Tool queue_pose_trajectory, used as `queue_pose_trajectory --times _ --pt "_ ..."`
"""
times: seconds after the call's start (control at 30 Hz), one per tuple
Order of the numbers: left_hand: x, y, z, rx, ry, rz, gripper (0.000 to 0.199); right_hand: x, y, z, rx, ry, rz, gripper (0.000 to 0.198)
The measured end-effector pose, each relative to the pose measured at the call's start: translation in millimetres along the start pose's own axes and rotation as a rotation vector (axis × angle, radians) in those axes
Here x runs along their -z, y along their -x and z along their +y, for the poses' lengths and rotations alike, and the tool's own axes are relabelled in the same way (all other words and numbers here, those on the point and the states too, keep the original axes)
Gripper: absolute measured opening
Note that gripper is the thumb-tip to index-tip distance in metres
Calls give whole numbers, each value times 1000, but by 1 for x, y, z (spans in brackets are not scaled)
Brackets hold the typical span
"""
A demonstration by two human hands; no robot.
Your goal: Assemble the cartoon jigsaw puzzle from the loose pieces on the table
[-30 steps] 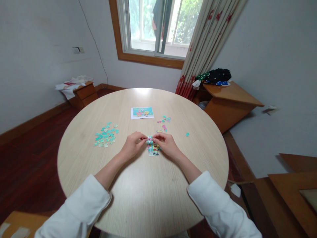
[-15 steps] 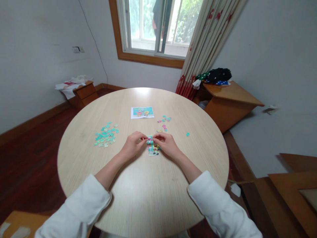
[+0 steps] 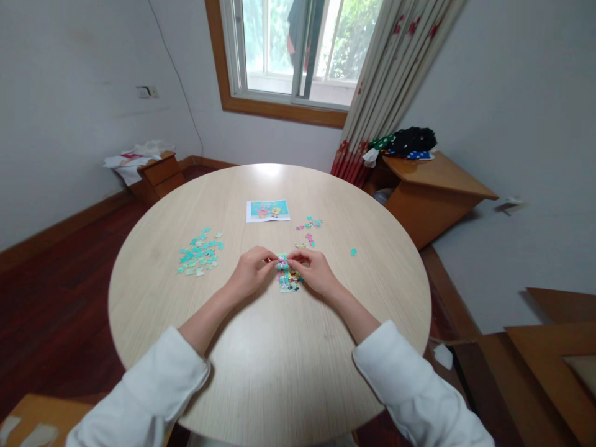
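Both hands meet over a small, partly joined jigsaw puzzle (image 3: 289,286) near the middle of the round table (image 3: 261,372). My left hand (image 3: 252,270) pinches the left edge of a pink-and-teal puzzle section (image 3: 282,261) between thumb and fingers. On its right edge, my right hand (image 3: 313,270) pinches the same section. That section sits at the top of the joined part, which shows a yellow cartoon figure; fingers cover some of its right side. I cannot tell whether the section is fully locked into the pieces below.
A pile of teal puzzle pieces (image 3: 200,253) lies to the left. Beyond the hands are a picture card (image 3: 268,211) and some loose pink and teal pieces (image 3: 310,223). One teal piece (image 3: 353,252) lies alone to the right. A wooden cabinet (image 3: 433,186) stands behind the table.
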State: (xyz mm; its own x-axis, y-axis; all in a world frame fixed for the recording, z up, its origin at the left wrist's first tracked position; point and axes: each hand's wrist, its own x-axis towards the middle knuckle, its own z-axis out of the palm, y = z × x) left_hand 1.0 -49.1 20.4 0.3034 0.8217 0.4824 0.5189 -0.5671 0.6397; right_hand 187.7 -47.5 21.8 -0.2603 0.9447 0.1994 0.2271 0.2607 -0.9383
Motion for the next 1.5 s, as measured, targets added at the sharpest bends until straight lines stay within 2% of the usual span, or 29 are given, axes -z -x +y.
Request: queue_pose_trajectory --times 1.5 --pt "-1 -1 6 51 7 -36 12 1 0 3 50 118 -14 13"
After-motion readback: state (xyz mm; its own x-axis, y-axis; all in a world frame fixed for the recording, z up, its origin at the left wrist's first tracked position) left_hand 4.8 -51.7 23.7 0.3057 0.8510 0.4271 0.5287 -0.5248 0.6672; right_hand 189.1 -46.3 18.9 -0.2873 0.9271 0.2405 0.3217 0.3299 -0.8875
